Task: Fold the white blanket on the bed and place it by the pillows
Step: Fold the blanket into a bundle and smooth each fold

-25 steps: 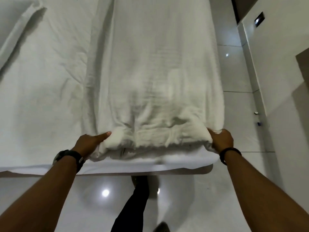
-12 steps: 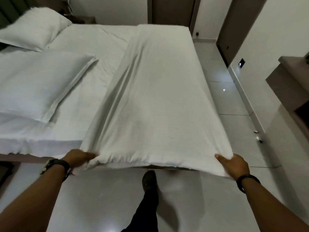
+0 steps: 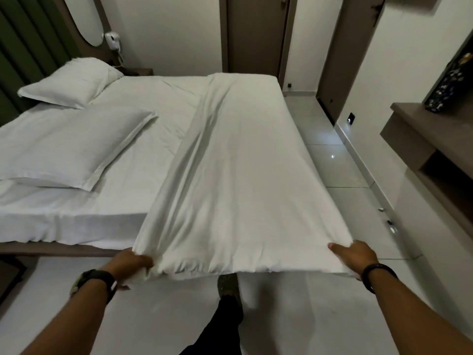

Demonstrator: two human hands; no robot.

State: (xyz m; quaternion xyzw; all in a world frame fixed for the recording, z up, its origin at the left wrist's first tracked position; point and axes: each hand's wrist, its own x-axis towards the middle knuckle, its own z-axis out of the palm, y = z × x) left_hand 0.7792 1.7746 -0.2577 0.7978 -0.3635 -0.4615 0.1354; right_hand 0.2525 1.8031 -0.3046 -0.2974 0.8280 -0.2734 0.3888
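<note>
The white blanket (image 3: 238,175) lies as a long folded strip along the right side of the bed (image 3: 143,139), its near end lifted off the mattress and stretched toward me. My left hand (image 3: 128,261) grips the near left corner. My right hand (image 3: 354,256) grips the near right corner, thumb on top. Two white pillows lie at the left: a near pillow (image 3: 69,147) and a far pillow (image 3: 69,82) against the green headboard.
A wooden shelf unit (image 3: 430,139) juts from the right wall over the tiled floor aisle (image 3: 330,139). Doors stand at the back wall (image 3: 256,34). My dark trouser leg and shoe (image 3: 226,298) stand on the floor below the blanket's edge.
My view has risen from the blanket's bunched end to the whole bed. Both hands have pulled the near end back off the mattress edge, drawing the strip taut and smooth.
</note>
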